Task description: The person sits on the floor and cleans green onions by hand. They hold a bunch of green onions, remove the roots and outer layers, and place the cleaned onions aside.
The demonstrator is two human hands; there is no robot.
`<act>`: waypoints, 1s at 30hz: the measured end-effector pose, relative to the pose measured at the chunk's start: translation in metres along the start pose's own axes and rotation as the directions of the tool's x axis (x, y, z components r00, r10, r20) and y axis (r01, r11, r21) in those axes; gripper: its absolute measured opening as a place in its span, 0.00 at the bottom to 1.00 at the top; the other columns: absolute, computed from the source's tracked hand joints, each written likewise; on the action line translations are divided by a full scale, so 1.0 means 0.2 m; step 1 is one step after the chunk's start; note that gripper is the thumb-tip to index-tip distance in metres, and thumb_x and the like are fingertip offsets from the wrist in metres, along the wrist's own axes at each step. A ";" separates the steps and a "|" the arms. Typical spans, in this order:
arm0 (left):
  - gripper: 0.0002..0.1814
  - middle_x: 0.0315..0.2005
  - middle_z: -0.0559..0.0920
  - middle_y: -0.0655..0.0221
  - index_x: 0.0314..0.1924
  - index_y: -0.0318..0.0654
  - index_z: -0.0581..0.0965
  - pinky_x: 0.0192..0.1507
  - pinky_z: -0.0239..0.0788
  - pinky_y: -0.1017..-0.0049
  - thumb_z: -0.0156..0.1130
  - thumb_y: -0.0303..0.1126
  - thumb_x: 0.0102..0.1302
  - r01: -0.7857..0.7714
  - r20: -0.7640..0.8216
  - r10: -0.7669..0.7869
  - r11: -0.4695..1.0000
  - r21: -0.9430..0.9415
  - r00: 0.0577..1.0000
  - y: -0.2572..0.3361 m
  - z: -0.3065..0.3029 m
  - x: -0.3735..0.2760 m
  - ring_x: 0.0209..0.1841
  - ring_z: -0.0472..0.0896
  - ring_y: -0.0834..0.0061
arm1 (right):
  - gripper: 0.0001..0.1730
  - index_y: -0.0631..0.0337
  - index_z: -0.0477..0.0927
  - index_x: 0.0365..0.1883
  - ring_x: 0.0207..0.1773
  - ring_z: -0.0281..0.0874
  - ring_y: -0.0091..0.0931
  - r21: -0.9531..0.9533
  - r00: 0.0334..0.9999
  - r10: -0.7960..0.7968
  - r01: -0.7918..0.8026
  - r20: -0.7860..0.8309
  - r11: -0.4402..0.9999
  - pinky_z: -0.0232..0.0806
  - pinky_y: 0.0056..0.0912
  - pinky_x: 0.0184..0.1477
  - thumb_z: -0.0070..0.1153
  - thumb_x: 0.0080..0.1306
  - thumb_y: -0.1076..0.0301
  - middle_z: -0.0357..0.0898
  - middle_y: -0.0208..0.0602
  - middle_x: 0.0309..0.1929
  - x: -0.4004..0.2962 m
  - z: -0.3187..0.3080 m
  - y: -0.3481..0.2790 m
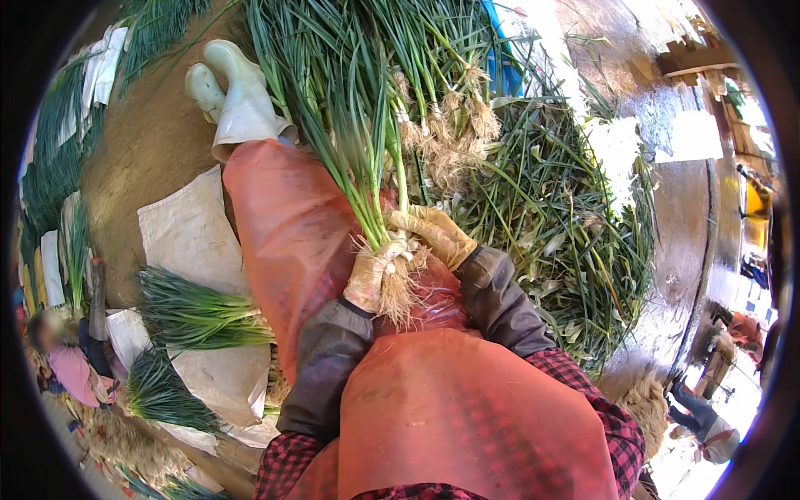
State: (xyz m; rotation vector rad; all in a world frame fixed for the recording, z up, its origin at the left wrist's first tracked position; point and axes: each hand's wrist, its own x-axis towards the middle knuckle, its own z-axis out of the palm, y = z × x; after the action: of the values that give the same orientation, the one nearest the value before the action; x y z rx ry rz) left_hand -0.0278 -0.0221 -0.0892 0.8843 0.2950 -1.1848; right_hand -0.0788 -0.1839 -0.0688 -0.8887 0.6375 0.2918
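Note:
My left hand, in a soiled pale glove, is closed around the white root ends of a few green onions above my lap. My right hand, gloved alike, has its fingers on the same stalks from the right, just above the hanging roots. The long green leaves point away from me and merge with a large heap of green onions. More rooted onions lie at that heap's right side. An orange apron covers my lap.
Stripped leaves are piled at the right. Pale boots stick out at the upper left. On the left, an onion bundle lies on a beige sheet. A person in pink is at far left, others at far right.

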 end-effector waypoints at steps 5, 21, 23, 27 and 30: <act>0.14 0.41 0.80 0.67 0.52 0.36 0.74 0.38 0.76 0.77 0.59 0.32 0.68 0.215 0.148 -0.174 0.914 -0.343 0.974 0.02 -0.05 -0.01 0.37 0.79 0.77 | 0.16 0.63 0.83 0.40 0.31 0.72 0.20 -0.201 0.941 -0.317 0.290 -0.120 0.936 0.67 0.25 0.37 0.57 0.70 0.58 0.81 0.28 0.32 0.03 -0.03 0.14; 0.25 0.38 0.80 0.72 0.51 0.40 0.76 0.42 0.74 0.76 0.54 0.55 0.70 0.171 -0.018 -0.189 0.921 -0.349 0.982 0.06 0.30 -0.08 0.39 0.78 0.78 | 0.34 0.61 0.63 0.69 0.72 0.59 0.39 -0.797 0.538 -0.840 0.475 -0.072 0.373 0.52 0.36 0.72 0.58 0.65 0.71 0.66 0.47 0.67 -0.01 0.11 0.18; 0.18 0.39 0.80 0.74 0.50 0.41 0.76 0.42 0.74 0.77 0.62 0.44 0.67 0.202 -0.002 -0.211 0.940 -0.275 0.977 0.05 0.23 -0.04 0.40 0.78 0.80 | 0.28 0.61 0.67 0.67 0.68 0.64 0.38 -0.775 0.479 -0.868 0.498 -0.128 0.389 0.57 0.36 0.69 0.54 0.68 0.73 0.69 0.48 0.64 0.03 0.08 0.18; 0.17 0.40 0.81 0.72 0.50 0.38 0.76 0.40 0.75 0.79 0.64 0.33 0.63 0.128 0.062 -0.134 0.988 0.084 0.989 -0.04 0.06 -0.01 0.37 0.81 0.80 | 0.24 0.60 0.72 0.62 0.50 0.76 0.24 -0.252 0.781 -0.586 0.536 -0.214 0.806 0.70 0.25 0.54 0.58 0.67 0.72 0.77 0.36 0.49 -0.11 0.02 0.04; 0.15 0.37 0.80 0.75 0.49 0.37 0.76 0.35 0.70 0.85 0.64 0.31 0.63 0.007 0.146 -0.028 0.990 0.138 0.989 -0.06 0.11 -0.01 0.32 0.76 0.86 | 0.16 0.60 0.78 0.53 0.40 0.75 0.19 -0.624 0.922 -0.382 0.264 -0.060 0.736 0.71 0.24 0.41 0.59 0.67 0.72 0.79 0.28 0.39 -0.19 0.04 -0.03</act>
State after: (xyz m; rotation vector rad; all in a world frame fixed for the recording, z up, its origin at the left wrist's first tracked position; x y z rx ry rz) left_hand -0.0441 -0.0385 -0.0782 0.9094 0.1017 -1.2914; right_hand -0.1021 -0.1798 -0.0375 -1.6511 0.5478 0.0881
